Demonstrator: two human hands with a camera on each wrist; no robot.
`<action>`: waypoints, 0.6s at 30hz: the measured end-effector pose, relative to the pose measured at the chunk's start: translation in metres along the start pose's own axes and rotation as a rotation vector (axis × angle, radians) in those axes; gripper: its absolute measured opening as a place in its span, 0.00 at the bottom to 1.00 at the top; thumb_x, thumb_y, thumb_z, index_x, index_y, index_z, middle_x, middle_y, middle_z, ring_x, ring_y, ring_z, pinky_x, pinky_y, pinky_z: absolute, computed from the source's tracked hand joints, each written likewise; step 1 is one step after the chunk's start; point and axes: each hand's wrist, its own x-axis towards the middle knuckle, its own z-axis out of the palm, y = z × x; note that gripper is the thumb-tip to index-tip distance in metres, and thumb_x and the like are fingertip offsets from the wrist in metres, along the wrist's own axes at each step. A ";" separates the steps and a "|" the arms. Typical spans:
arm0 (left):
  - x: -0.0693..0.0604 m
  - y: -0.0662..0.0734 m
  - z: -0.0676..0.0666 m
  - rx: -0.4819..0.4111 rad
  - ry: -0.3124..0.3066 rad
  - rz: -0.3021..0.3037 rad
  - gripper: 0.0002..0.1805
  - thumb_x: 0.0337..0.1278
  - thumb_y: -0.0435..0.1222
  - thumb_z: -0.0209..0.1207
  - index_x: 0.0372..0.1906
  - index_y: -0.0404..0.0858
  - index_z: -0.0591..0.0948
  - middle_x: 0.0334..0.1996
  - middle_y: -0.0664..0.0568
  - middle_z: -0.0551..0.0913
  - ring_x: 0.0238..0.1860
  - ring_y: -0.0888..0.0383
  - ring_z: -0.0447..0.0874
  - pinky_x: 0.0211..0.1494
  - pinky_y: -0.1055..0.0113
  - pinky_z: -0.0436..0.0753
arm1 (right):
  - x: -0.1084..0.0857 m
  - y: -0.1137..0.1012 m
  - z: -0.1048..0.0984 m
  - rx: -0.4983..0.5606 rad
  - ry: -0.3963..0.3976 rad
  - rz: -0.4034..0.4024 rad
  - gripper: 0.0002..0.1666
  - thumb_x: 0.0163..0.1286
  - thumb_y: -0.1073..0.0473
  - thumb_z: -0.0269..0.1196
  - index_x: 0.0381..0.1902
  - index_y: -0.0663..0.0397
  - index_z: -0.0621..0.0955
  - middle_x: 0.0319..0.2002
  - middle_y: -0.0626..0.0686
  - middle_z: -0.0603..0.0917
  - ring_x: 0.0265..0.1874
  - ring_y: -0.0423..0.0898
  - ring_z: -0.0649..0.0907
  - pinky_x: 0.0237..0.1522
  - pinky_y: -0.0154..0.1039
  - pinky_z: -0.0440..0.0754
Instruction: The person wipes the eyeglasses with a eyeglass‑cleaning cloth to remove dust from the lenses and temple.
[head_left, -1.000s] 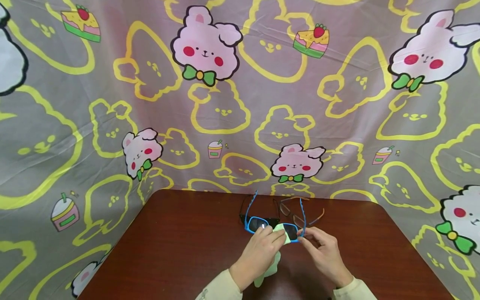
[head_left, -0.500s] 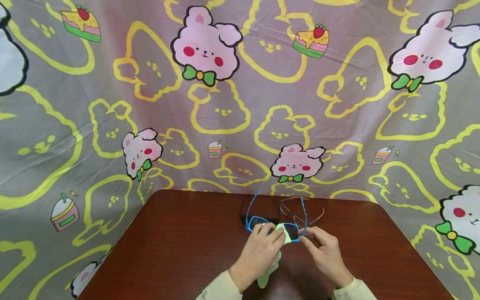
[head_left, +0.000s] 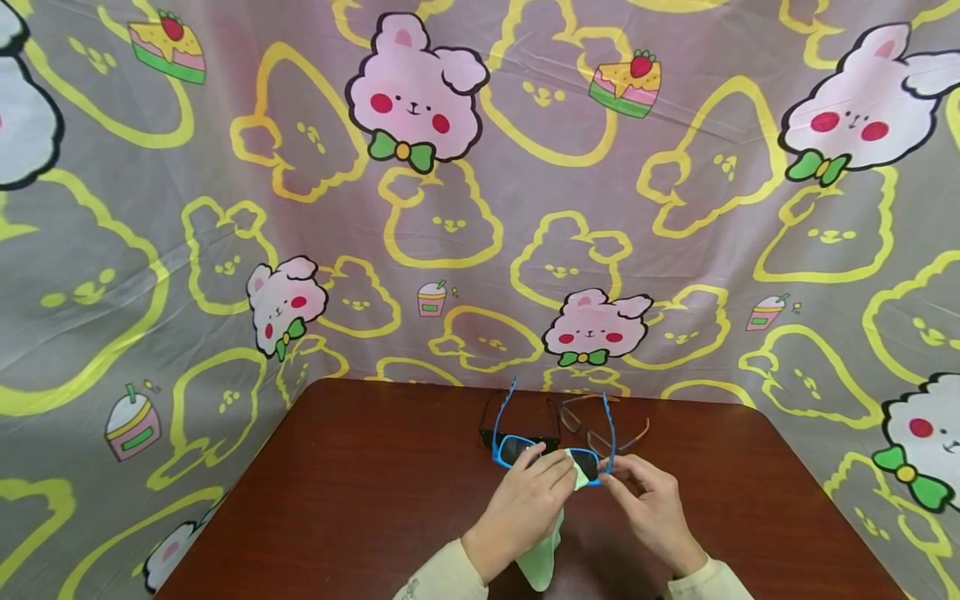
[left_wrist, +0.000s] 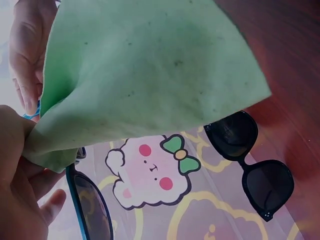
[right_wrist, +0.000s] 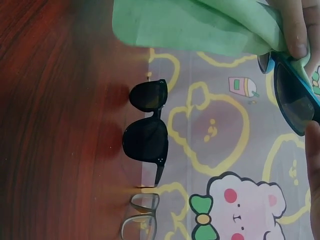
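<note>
- The left hand (head_left: pixel 531 504) pinches a soft pale-green cloth (left_wrist: pixel 145 75) against the middle of a pair of bright-blue-framed sunglasses with dark lenses (head_left: pixel 585 464); the cloth's free part hangs below.
- The right hand (head_left: pixel 651 505) grips the sunglasses' right end near the hinge, thumb and fingers together, keeping them above the reddish-brown wooden desk (head_left: pixel 375 492).
- Black-framed sunglasses with dark lenses (right_wrist: pixel 145 140) rest on the desk beyond, beside clear-lensed glasses with orange-brown temples (head_left: pixel 597 440).
- How much lens the cloth covers is hard to tell behind the fingers.
</note>
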 end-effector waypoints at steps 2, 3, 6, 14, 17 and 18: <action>0.000 0.000 0.001 -0.001 0.006 0.003 0.16 0.46 0.36 0.63 0.44 0.45 0.83 0.46 0.57 0.83 0.56 0.61 0.75 0.64 0.60 0.66 | -0.001 -0.001 0.000 -0.011 -0.004 0.024 0.16 0.48 0.88 0.61 0.34 0.73 0.80 0.30 0.62 0.82 0.29 0.40 0.83 0.29 0.28 0.79; 0.000 0.000 0.001 -0.003 0.008 0.003 0.16 0.45 0.36 0.63 0.44 0.45 0.82 0.47 0.57 0.83 0.56 0.61 0.75 0.64 0.61 0.66 | -0.001 -0.001 0.000 -0.011 -0.006 0.032 0.14 0.49 0.86 0.62 0.34 0.73 0.80 0.31 0.62 0.82 0.29 0.39 0.83 0.30 0.28 0.80; 0.001 0.000 0.002 -0.014 0.022 0.007 0.16 0.45 0.35 0.64 0.44 0.45 0.83 0.46 0.58 0.83 0.56 0.61 0.75 0.63 0.63 0.67 | -0.001 0.000 0.000 0.014 -0.012 0.033 0.10 0.53 0.83 0.62 0.34 0.73 0.80 0.31 0.63 0.81 0.30 0.41 0.83 0.31 0.29 0.80; 0.002 0.000 0.002 -0.028 0.024 0.025 0.15 0.47 0.33 0.64 0.44 0.46 0.82 0.47 0.58 0.82 0.55 0.62 0.75 0.60 0.65 0.69 | 0.000 0.003 0.000 0.054 -0.020 0.011 0.06 0.57 0.78 0.63 0.34 0.76 0.79 0.31 0.65 0.81 0.30 0.42 0.82 0.33 0.28 0.80; 0.002 0.000 0.002 -0.026 0.024 0.025 0.16 0.47 0.33 0.64 0.45 0.46 0.83 0.48 0.58 0.82 0.56 0.61 0.75 0.61 0.64 0.69 | 0.000 0.003 0.000 0.059 -0.023 0.016 0.07 0.56 0.79 0.63 0.34 0.75 0.79 0.31 0.65 0.81 0.30 0.42 0.82 0.33 0.28 0.80; 0.002 0.000 0.002 -0.029 0.025 0.021 0.16 0.46 0.33 0.64 0.44 0.46 0.83 0.48 0.58 0.82 0.56 0.61 0.74 0.61 0.63 0.69 | 0.000 0.003 0.000 0.060 -0.023 0.018 0.07 0.56 0.79 0.62 0.34 0.75 0.79 0.31 0.65 0.81 0.30 0.42 0.82 0.33 0.28 0.80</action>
